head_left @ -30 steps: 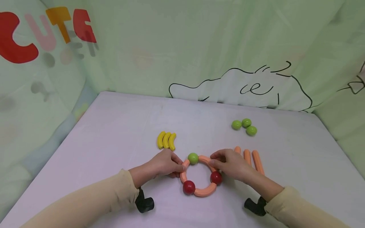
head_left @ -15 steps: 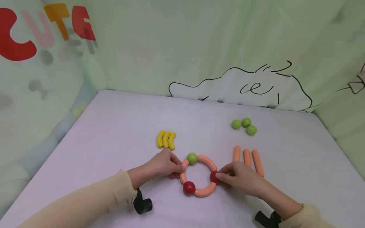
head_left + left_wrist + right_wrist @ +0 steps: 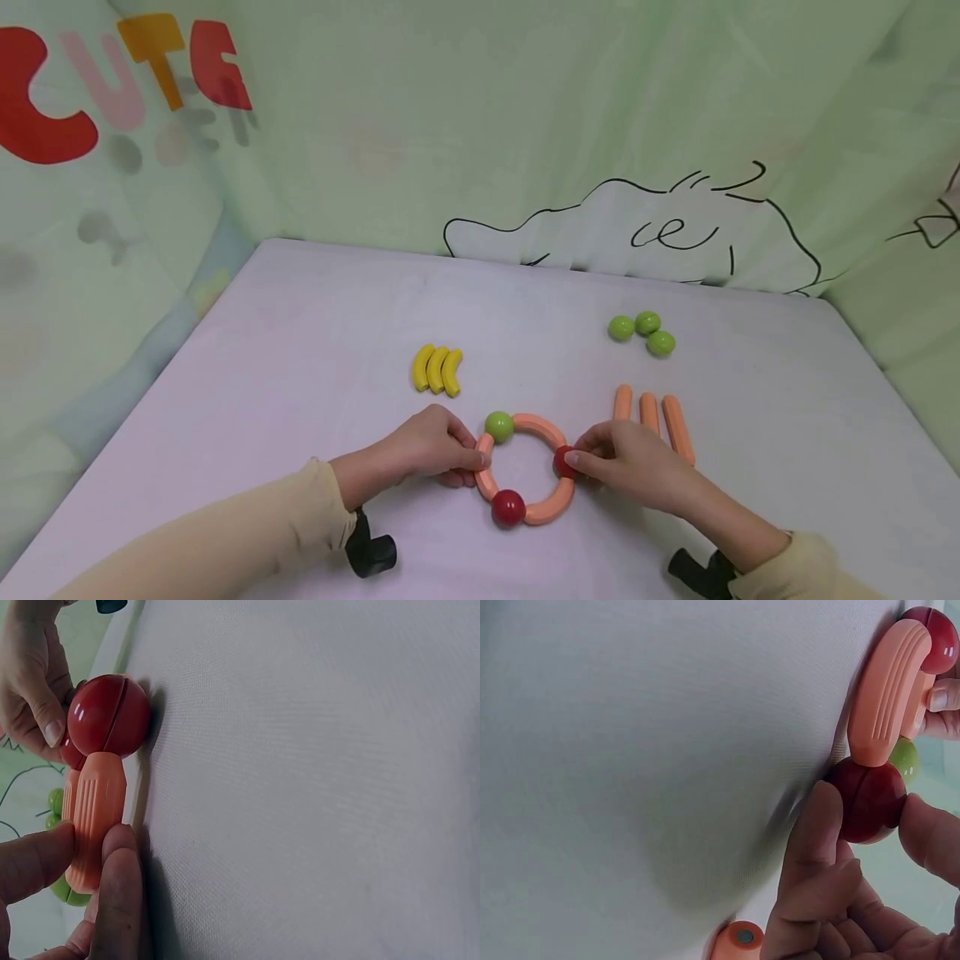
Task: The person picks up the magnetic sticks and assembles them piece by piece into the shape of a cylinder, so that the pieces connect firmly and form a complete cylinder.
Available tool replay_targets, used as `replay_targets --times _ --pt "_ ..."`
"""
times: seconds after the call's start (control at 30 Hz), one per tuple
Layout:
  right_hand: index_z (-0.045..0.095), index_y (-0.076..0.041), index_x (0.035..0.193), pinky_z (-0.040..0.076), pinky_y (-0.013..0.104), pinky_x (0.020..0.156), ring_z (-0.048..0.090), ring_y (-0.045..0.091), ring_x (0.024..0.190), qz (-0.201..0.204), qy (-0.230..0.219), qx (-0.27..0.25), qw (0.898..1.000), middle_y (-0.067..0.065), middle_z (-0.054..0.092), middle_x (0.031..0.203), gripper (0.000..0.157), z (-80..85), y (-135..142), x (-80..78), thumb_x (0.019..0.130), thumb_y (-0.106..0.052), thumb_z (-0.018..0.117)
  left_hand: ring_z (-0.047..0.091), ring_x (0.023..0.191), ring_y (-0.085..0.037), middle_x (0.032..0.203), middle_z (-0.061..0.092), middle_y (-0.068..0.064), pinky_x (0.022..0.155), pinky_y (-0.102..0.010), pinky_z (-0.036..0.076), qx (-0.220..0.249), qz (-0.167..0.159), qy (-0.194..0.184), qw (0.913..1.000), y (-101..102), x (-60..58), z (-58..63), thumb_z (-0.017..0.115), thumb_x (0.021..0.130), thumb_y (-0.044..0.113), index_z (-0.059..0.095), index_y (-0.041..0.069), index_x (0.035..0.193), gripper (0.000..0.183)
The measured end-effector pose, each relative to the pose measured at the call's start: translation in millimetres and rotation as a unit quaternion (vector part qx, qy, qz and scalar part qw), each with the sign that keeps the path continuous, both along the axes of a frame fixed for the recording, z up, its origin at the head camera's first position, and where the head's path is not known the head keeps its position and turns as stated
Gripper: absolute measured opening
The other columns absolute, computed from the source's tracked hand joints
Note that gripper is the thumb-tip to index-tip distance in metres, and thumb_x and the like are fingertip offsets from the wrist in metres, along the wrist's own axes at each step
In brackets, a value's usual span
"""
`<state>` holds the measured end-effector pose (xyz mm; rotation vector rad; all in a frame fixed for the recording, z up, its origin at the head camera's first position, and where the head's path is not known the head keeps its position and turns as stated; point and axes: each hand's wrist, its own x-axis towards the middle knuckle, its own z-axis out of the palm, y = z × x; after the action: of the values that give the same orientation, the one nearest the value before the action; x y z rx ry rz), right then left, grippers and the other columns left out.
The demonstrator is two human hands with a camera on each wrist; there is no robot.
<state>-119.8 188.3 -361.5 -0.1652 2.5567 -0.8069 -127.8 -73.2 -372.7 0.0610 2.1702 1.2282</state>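
A ring of curved orange sticks and balls lies on the table in the head view. My left hand (image 3: 435,447) pinches the left curved stick (image 3: 99,817) between thumb and fingers. On the ring's right side, my right hand (image 3: 628,462) pinches a red ball (image 3: 866,799) between thumb and fingertips. Another red ball (image 3: 508,508) sits at the ring's lower left, and a green ball (image 3: 498,427) at its upper left. The upper curved stick (image 3: 540,428) and lower curved stick (image 3: 551,503) run to the pinched ball.
Three yellow banana-shaped pieces (image 3: 437,370) lie beyond my left hand. Three straight orange sticks (image 3: 678,429) lie behind my right hand, partly hidden by it. Three green balls (image 3: 648,323) sit farther back on the pale table (image 3: 322,333). Fabric walls (image 3: 360,125) enclose the table.
My right hand has moved from the upper curved stick down to the right red ball. The ring has turned slightly, its green ball moving left and its lower red ball right and nearer.
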Motion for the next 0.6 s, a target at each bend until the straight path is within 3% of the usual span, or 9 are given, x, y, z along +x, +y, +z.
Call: replay_targets --times 0.6 --pt "0.075 -0.002 0.107 0.049 0.024 0.06 0.059 0.012 0.073 0.009 0.042 0.0 0.999 -0.001 0.071 0.085 0.023 0.7 0.5 -3.6 0.095 -0.021 0.073 0.066 0.055 -0.005 0.068 0.074 -0.006 0.059 -0.018 0.058 0.036 -0.01 -0.037 0.9986 -3.1 1.1 -6.4 0.079 0.09 0.017 0.077 0.003 0.087 0.014"
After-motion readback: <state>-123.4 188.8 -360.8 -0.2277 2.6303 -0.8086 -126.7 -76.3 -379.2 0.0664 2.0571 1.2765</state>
